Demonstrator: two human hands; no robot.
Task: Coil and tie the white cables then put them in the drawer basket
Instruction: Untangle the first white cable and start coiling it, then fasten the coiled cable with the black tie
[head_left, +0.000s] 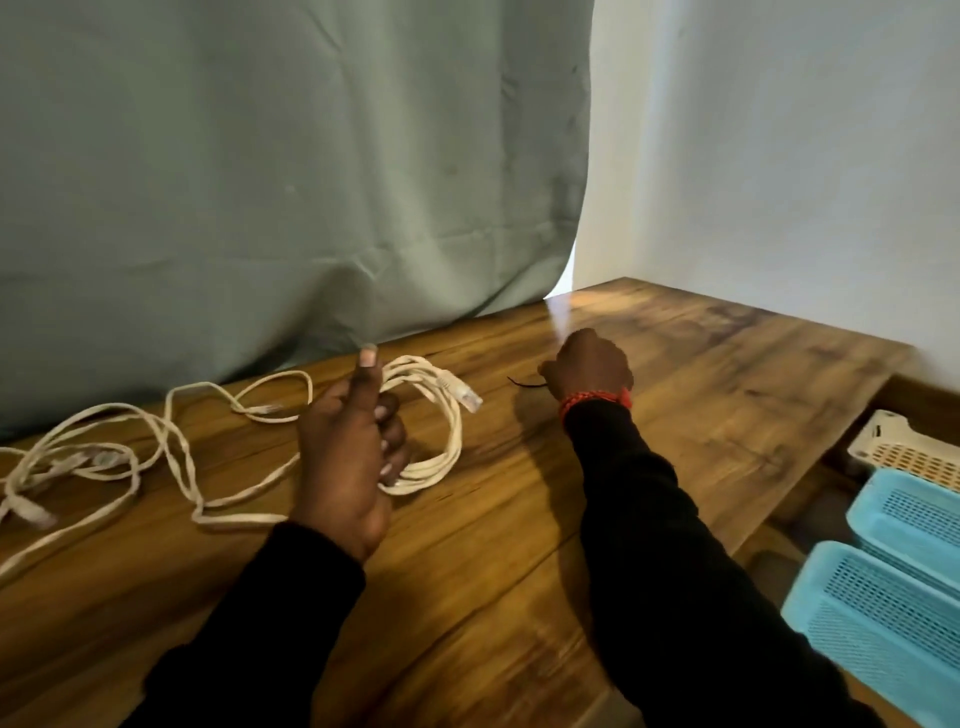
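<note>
White cable coil (441, 431) is sitting in the left hand (345, 447), whose fingers are curling through the loops and closing around them while the thumb is pointing up; the coil is hanging just above the worktop (519, 519), its clear plug (464, 395) sticking out on the side away from the hand. Left of the coil, more loose white cables (130, 452) are sprawling in tangled loops across the worktop, with another plug lying near the far left edge. Right of the coil, the right hand (589, 366) is resting on the worktop as a closed fist, pinching a thin black tie (524, 383) whose free end is pointing back toward the coil. A red bracelet (597, 401) is circling that wrist above a black sleeve. Far right of the coil, below the worktop edge, blue drawer baskets (883, 613) are standing pulled out, with a cream basket (909, 452) behind them. Behind the coil, a green curtain (260, 182) is hanging.
</note>
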